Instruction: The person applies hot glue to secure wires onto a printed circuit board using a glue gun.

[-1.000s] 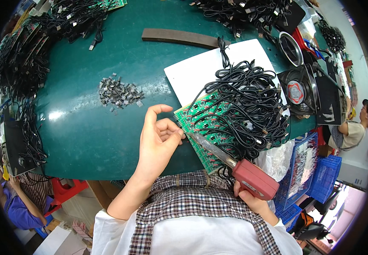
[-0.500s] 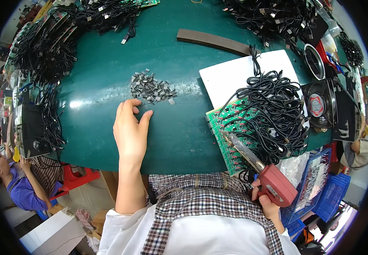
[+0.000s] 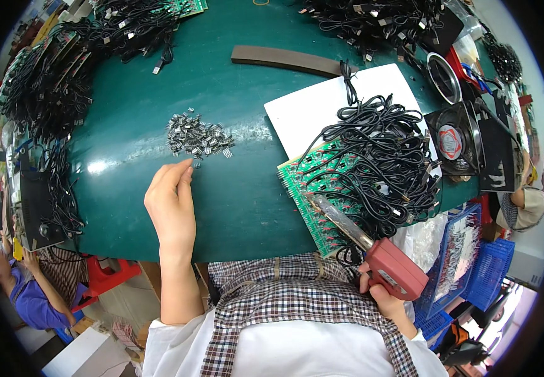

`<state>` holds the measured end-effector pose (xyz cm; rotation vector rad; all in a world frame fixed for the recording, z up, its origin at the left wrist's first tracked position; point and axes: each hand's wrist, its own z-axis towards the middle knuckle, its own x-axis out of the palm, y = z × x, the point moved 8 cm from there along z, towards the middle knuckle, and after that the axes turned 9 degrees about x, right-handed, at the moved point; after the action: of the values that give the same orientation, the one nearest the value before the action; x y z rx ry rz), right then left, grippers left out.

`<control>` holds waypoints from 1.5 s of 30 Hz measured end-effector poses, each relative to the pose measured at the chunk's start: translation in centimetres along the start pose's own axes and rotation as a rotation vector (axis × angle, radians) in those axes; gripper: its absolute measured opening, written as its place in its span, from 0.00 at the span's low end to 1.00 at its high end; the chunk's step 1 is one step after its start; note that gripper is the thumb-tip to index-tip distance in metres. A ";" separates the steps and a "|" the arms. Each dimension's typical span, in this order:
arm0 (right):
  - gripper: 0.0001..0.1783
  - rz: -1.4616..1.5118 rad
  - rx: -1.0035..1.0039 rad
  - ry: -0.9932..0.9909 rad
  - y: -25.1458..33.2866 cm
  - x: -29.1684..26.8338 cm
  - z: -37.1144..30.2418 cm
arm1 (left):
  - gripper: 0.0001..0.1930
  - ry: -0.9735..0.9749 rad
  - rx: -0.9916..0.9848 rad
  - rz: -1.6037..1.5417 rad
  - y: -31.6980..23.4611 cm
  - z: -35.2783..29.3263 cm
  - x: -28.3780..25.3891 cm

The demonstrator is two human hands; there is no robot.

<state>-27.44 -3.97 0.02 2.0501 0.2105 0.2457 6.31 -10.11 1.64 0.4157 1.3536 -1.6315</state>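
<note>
My left hand (image 3: 172,204) is over the table, its thumb and fingers pinched at the near edge of a pile of small connectors (image 3: 197,134) with metal pins. A single small piece (image 3: 197,165) shows right beside the fingertips; I cannot tell whether it is in the pinch. My right hand (image 3: 385,298) is closed around the red handle of a soldering gun (image 3: 395,270). Its metal barrel slants up and left, the tip over a green circuit board panel (image 3: 306,210). Black USB cables (image 3: 382,157) in coils lie on the panel and run to it.
A white board (image 3: 297,116) lies beneath the cables. Behind it is a dark bar (image 3: 287,60). More cable heaps stand at the far left (image 3: 49,94) and far right (image 3: 379,25). A fan (image 3: 453,141) stands at the right; blue baskets (image 3: 489,270) are below. A co-worker (image 3: 36,295) sits at left.
My left fingers, apart before, have come together beside the pile. The whole view has shifted, so the scene sits further left. The soldering gun stays in my right hand over the panel.
</note>
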 end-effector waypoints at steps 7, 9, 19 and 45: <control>0.39 0.092 0.053 -0.083 0.0 -0.3 0.1 | 0.08 0.339 -0.394 -0.988 -4.6 -4.6 6.1; 0.37 0.034 0.047 -0.042 -0.3 -0.3 0.1 | 0.10 0.371 -0.429 -1.059 -5.6 -5.1 7.1; 0.39 0.131 0.084 -0.047 -0.4 -0.4 0.0 | 0.19 0.337 -0.464 -1.179 -6.6 -5.2 9.2; 0.34 -0.202 0.083 -0.038 -3.0 -2.1 -0.4 | 0.22 0.338 -0.462 -1.263 -6.5 -4.9 9.4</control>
<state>-29.70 -2.79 -2.63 2.0958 0.4076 0.0741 -5.14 -10.20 -3.29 -0.6199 2.4397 -2.1217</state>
